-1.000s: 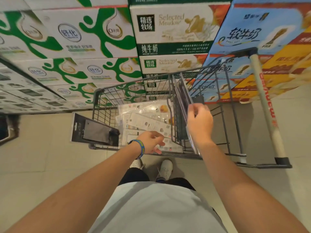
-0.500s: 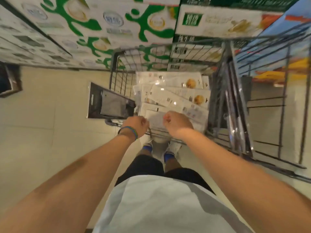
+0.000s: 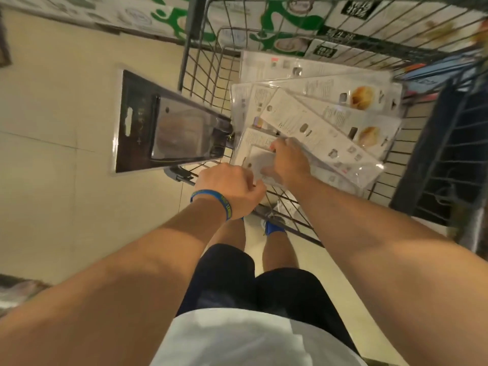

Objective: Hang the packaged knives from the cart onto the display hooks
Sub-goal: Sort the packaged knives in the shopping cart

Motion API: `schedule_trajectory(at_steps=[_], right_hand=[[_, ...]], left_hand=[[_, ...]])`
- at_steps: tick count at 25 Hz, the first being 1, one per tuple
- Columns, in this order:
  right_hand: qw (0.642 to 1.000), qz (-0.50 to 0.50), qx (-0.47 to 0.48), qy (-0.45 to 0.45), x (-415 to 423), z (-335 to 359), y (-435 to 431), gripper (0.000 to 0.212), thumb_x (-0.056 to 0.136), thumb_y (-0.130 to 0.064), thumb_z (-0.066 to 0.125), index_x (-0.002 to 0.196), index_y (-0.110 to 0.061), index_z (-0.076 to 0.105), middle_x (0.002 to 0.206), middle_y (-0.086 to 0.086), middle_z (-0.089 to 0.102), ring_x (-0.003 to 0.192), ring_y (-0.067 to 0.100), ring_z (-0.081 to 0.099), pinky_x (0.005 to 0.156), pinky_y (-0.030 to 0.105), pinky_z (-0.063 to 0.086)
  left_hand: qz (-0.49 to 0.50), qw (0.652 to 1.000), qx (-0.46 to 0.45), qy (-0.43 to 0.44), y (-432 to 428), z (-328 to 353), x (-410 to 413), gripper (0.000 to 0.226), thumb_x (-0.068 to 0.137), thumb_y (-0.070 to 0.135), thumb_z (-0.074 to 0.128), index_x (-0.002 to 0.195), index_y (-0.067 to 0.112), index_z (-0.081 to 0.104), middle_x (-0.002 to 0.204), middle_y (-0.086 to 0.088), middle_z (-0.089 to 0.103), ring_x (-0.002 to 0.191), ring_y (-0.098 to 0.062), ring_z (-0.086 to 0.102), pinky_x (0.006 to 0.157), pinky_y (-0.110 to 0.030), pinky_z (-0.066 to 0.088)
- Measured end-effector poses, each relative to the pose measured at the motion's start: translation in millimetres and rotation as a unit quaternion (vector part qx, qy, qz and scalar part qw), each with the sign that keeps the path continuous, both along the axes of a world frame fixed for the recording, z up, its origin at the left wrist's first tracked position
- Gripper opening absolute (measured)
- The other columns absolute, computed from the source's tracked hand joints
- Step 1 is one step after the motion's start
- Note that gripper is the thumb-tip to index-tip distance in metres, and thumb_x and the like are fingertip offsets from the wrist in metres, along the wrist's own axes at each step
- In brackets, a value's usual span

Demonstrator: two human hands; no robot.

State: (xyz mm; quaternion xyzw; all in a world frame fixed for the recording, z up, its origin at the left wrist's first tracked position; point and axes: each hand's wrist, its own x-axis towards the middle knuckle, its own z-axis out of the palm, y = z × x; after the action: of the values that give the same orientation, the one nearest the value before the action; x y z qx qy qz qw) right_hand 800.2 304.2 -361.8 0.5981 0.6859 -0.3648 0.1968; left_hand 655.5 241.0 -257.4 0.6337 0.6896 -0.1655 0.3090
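Several packaged knives (image 3: 324, 120) lie fanned in the wire cart (image 3: 208, 75), white card backs up. My right hand (image 3: 287, 162) reaches into the pile and grips the nearest package (image 3: 257, 157), fingers over its far edge and thumb on its face. My left hand (image 3: 232, 186), with a blue wristband, is curled at that package's near left corner, just above the cart's near rim. One black packaged knife (image 3: 169, 122) sticks out sideways over the cart's left side. No display hooks are in view.
Stacked milk cartons (image 3: 264, 27) with green and white print stand beyond the cart. A dark wire cart section (image 3: 454, 143) rises on the right. Pale tiled floor (image 3: 52, 159) stretches to the left, and my legs and shoes show below the cart.
My right hand left the upright packages at the cart's right side and came down onto the nearest package beside my left hand. My head tilted down and closer over the cart.
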Motion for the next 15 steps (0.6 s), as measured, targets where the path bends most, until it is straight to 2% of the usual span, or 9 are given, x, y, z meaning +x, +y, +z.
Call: schedule_trajectory(at_steps=[2,4,6,8,10,13,15], right_hand=[[0.997,0.066,0.01,-0.048,5.6,-7.0,9.6,0.052,0.082,-0.045,0.081,0.123,-0.02,0.062,0.124,0.009,0.056,0.121,0.031,0.049,0.095,0.042,0.046],[0.995,0.083,0.015,-0.055,15.8,-3.4,20.2,0.062,0.075,-0.06,0.081,0.118,-0.017,0.069,0.117,0.009,0.057,0.117,0.031,0.05,0.093,0.043,0.047],[0.998,-0.018,0.059,-0.001,27.8,3.8,29.8,0.053,0.077,-0.056,0.079,0.112,-0.018,0.07,0.118,0.005,0.054,0.118,0.028,0.047,0.09,0.038,0.041],[0.985,-0.12,0.121,0.025,35.6,7.9,41.0,0.044,0.082,-0.046,0.078,0.114,-0.019,0.067,0.13,0.003,0.05,0.126,0.026,0.043,0.096,0.037,0.04],[0.987,-0.106,0.118,0.0,37.8,7.2,55.4,0.048,0.084,-0.04,0.079,0.123,-0.017,0.062,0.141,0.004,0.044,0.131,0.027,0.039,0.104,0.04,0.042],[0.993,-0.063,0.087,-0.052,34.7,0.4,68.3,0.059,0.076,-0.044,0.085,0.121,-0.017,0.058,0.14,0.007,0.042,0.13,0.03,0.037,0.104,0.045,0.044],[0.989,-0.058,0.104,-0.083,32.0,-2.4,65.4,0.064,0.075,-0.049,0.084,0.125,-0.017,0.059,0.137,0.01,0.045,0.129,0.033,0.039,0.104,0.046,0.043]], left_hand=[[0.001,1.0,0.002,-0.004,0.1,-1.8,-0.5,0.053,0.071,0.063,0.02,0.057,0.027,0.055,0.057,0.01,0.053,0.059,-0.016,0.051,0.054,-0.028,0.033],[0.004,1.0,-0.001,-0.008,2.5,-1.4,-0.8,0.053,0.071,0.063,0.018,0.057,0.027,0.054,0.056,0.011,0.053,0.057,-0.013,0.05,0.054,-0.027,0.034],[0.001,1.0,0.001,-0.011,4.6,-1.2,0.9,0.054,0.07,0.063,0.017,0.056,0.026,0.054,0.054,0.01,0.053,0.054,-0.012,0.048,0.051,-0.025,0.032],[-0.002,1.0,0.002,-0.013,8.2,-1.1,2.1,0.055,0.07,0.062,0.016,0.056,0.025,0.055,0.053,0.01,0.053,0.053,-0.012,0.048,0.05,-0.024,0.031],[-0.002,1.0,0.002,-0.014,11.7,-0.1,3.5,0.055,0.07,0.062,0.015,0.056,0.025,0.054,0.053,0.01,0.053,0.053,-0.012,0.049,0.05,-0.023,0.034],[-0.001,1.0,0.009,-0.014,14.7,-1.9,5.0,0.055,0.07,0.062,0.016,0.055,0.025,0.053,0.051,0.011,0.05,0.051,-0.011,0.047,0.049,-0.023,0.034],[-0.002,1.0,0.011,-0.011,17.1,-3.7,4.8,0.054,0.069,0.062,0.016,0.055,0.025,0.052,0.051,0.011,0.05,0.05,-0.011,0.047,0.049,-0.023,0.034]])
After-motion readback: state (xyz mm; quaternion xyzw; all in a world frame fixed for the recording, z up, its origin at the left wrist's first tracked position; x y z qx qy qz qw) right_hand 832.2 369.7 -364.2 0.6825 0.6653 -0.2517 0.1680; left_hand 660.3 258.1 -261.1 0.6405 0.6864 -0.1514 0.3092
